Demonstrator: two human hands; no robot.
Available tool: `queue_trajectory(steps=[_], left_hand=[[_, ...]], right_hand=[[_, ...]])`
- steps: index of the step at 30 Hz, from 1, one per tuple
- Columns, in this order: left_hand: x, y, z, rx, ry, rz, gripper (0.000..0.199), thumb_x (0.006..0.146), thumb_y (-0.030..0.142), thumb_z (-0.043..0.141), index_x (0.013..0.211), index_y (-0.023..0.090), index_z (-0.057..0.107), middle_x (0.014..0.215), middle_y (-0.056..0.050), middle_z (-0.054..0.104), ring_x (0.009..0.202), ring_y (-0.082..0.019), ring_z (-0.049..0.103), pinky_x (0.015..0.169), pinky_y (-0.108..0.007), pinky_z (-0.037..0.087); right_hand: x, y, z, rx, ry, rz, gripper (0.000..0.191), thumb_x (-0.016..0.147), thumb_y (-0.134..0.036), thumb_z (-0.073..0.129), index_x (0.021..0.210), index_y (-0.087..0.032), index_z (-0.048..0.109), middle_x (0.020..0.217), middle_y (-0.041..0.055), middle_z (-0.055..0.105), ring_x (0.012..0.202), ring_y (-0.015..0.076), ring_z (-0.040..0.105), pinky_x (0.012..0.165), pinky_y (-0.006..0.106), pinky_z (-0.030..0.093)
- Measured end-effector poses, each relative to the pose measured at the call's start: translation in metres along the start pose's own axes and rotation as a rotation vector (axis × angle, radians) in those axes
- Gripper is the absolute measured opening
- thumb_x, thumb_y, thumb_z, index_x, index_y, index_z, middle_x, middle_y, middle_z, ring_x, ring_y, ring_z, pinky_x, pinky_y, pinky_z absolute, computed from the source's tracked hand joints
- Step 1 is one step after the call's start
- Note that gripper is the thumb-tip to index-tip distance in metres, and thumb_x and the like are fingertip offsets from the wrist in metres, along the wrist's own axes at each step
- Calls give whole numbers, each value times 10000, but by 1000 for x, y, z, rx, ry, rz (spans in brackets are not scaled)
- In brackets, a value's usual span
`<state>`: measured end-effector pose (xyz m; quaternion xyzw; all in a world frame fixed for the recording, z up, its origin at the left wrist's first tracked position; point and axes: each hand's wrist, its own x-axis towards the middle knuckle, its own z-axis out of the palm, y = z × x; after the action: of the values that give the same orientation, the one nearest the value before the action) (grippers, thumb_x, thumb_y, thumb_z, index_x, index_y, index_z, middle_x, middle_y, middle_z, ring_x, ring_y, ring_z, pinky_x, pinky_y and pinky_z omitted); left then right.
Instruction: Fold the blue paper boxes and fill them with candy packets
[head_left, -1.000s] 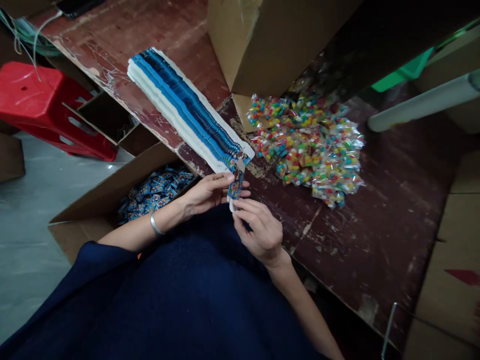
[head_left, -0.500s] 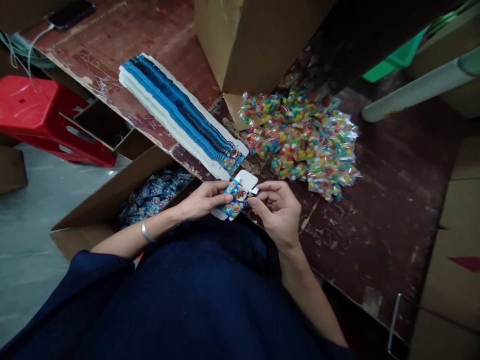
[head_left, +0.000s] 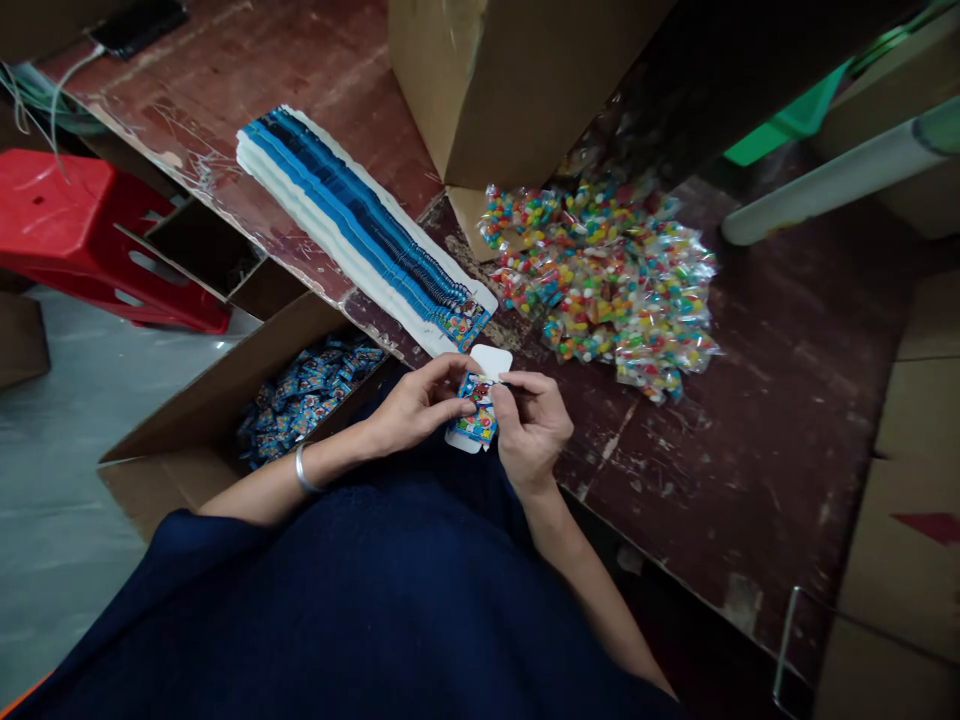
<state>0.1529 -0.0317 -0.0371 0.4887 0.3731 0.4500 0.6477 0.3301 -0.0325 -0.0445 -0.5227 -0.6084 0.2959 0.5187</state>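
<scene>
Between my two hands is a small blue printed candy box [head_left: 475,408], its white end flaps sticking out at top and bottom. My left hand [head_left: 420,405] grips it from the left with thumb and fingers. On the other side my right hand [head_left: 534,425] pinches its upper right edge near the open top flap. Just beyond lies a long overlapping row of flat blue and white boxes [head_left: 360,235]. Clear bags of coloured jelly beans [head_left: 600,280] are heaped to the right of that row.
An open cardboard carton [head_left: 169,480] at left holds many small blue packets [head_left: 311,385]. A large cardboard box [head_left: 525,90] stands at the back of the worn red table [head_left: 690,490]. Left are a red stool [head_left: 82,220] and a phone [head_left: 142,28]; a white pole [head_left: 825,185] is at right.
The box has turned more upright between my hands. My right hand has moved left and closer to my left hand, and the box's side flap no longer sticks out on the right.
</scene>
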Motion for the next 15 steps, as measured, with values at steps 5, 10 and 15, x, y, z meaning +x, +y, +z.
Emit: queue_trajectory(steps=[5,10,15], left_hand=[[0,0,-1,-83,-35,-27,432,860,421,812,1140,190,578,1042,-54,654,835,-145,641,716,-249,540],[0,-1,0,-150,25,-19,484,820,383,855,1115,211,512,1005,-37,648,862,-144,659,707,-226,547],[-3,6,-8,52,31,14,371,869,260,783,1146,206,542,1090,-72,663,939,-166,675,761,-251,571]], right_hand=[[7,-1,1,127,-35,-14,150,922,-294,752,855,-229,634,1052,40,742,938,185,734,809,324,594],[17,-13,2,325,-92,90,259,876,-416,813,930,-240,631,863,2,720,798,165,714,740,297,596],[31,-24,-8,277,-271,288,217,802,-375,876,852,-229,723,880,16,731,807,169,694,739,300,587]])
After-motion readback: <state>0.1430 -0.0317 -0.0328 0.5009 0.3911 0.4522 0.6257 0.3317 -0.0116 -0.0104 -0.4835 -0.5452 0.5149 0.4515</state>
